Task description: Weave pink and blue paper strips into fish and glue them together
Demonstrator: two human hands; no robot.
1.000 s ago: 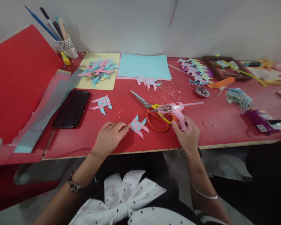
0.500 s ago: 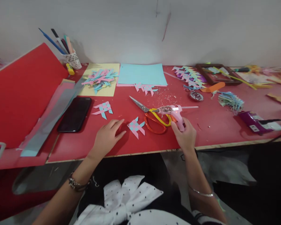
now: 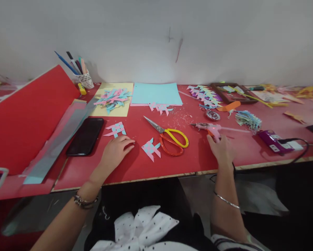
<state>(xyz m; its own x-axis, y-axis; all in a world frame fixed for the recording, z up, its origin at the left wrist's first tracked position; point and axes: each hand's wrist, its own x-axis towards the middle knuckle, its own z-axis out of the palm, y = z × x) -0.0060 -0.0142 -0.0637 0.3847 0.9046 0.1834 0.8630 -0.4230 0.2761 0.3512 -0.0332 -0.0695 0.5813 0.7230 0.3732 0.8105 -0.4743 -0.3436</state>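
My right hand (image 3: pixel 222 150) grips the handle of a pink glue gun (image 3: pixel 208 127), its nozzle pointing left and a clear glue stick (image 3: pixel 236 130) jutting from its back. My left hand (image 3: pixel 114 151) rests low over the table, fingers loosely stretched and apart; a tiny round speck shows by its fingertips, too small to name. Right of it lies a woven pink-and-blue paper fish (image 3: pixel 151 149). Another paper fish (image 3: pixel 116 129) lies just beyond that hand. Between my hands, a pair of scissors (image 3: pixel 167 134) with red and yellow handles lies partly open.
A black phone (image 3: pixel 85 136) and a leaning red board (image 3: pixel 33 118) are on the left. Paper strips (image 3: pixel 113 99) lie on a yellow sheet, beside blue paper (image 3: pixel 156 93). A purple power box (image 3: pixel 275 142) with a cable sits right. The table's front edge (image 3: pixel 156 177) runs near me.
My right hand has carried the glue gun to the right, away from the scissors, whose handles are now uncovered. My left hand's finger and thumb have come closer together. The view has tilted slightly.
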